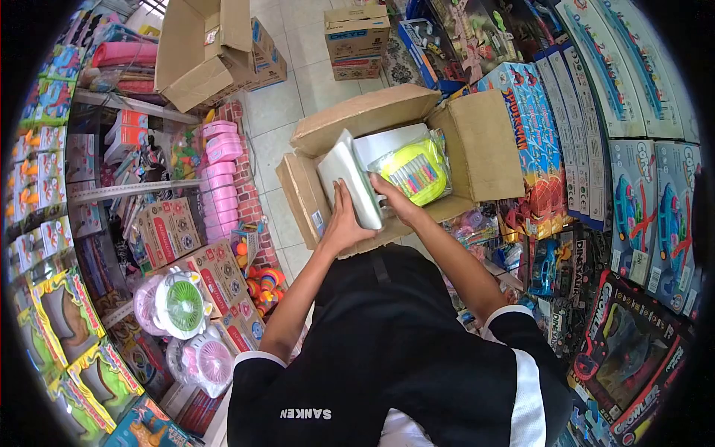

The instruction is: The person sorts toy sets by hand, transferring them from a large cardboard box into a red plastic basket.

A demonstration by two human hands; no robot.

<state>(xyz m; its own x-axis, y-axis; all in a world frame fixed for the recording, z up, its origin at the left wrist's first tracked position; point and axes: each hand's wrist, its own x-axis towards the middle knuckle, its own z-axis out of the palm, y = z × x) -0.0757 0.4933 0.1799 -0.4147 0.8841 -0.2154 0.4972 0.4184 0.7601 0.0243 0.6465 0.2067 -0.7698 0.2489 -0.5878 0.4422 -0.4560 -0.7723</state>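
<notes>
Left hand (346, 223) and right hand (396, 201) clamped on tilted, white flat stack (348, 179), at open brown cardboard box (488, 149). Risk: uneven squeeze could slide it onto neon-yellow plastic-wrapped pack (432, 192).

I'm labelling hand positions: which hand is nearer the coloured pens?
Right. The right hand is just beside the pens; the left hand is farther off, across the white pack.

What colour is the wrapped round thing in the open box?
The wrapped thing is mostly bright neon yellow, best seen in the head view.
</notes>
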